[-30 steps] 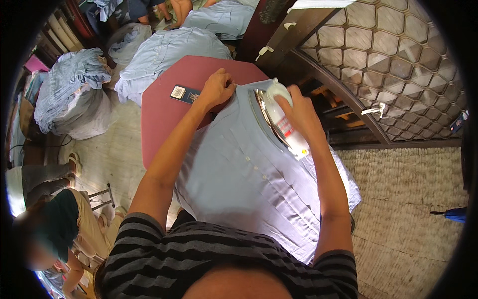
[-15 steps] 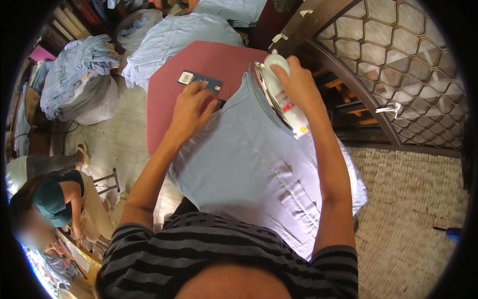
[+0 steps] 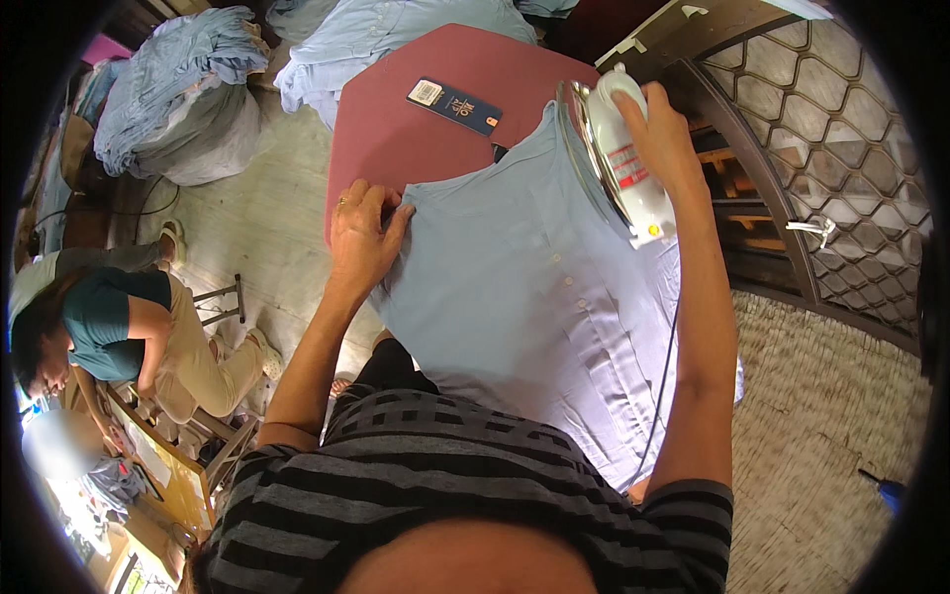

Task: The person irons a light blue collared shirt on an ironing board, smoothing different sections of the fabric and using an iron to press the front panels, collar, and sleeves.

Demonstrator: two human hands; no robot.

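A light blue buttoned shirt lies spread over a dark red padded board. My left hand is at the shirt's upper left corner, fingers curled and thumb against the cloth edge, seeming to pinch it. My right hand grips the handle of a white steam iron at the shirt's right side. The iron is tipped, its metal sole edge toward the left; whether it touches the cloth I cannot tell. A dark blue hang tag with a white barcode sticker lies on the board above the neckline.
A dark cord runs down beside my right forearm. Blue garments are piled beyond the board, and a big bundle stands at far left. A dark metal lattice gate borders the right. A person in a teal top sits at lower left.
My left hand has moved from beside the hang tag down and left to the shirt's corner. The iron stays in my right hand, still tipped. The view has shifted, and the cord now shows.
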